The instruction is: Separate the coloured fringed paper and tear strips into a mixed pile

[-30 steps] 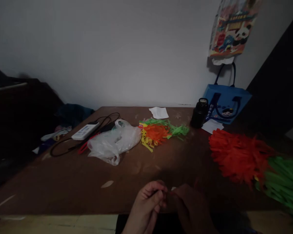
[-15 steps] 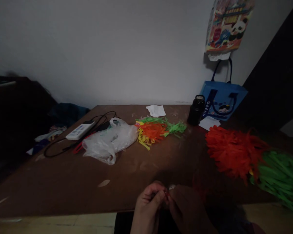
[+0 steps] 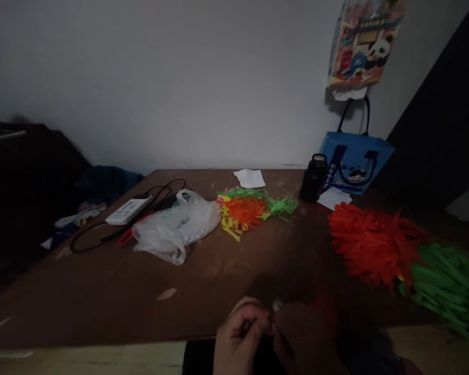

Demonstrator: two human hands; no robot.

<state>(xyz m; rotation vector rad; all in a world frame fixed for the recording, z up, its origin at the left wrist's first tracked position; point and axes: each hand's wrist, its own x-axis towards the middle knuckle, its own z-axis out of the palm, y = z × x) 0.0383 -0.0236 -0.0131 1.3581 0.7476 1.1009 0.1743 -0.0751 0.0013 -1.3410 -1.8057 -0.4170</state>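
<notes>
At the table's front edge, my left hand (image 3: 244,333) is closed, thumb and forefinger pinched together on something too small and dark to make out. Right beside it, fingertips close to the left ones, my right hand (image 3: 302,333) is closed too, in deep shadow. A small pale object (image 3: 277,304) shows at its fingers, and blurred red strands (image 3: 326,312) show behind it. A large red fringed bundle (image 3: 375,242) and a green fringed bundle (image 3: 448,286) lie to the right.
On the brown table (image 3: 121,302) are a clear plastic bag (image 3: 177,226), a white power strip (image 3: 128,210) with black cable, orange, yellow and green fringes (image 3: 245,208), white paper (image 3: 250,178) and a black bottle (image 3: 314,177). A blue bag (image 3: 355,161) stands behind the bottle.
Both hands have shifted slightly lower. The red bit seen between the fingertips before is now hardly visible, while the red strands behind my right hand show more.
</notes>
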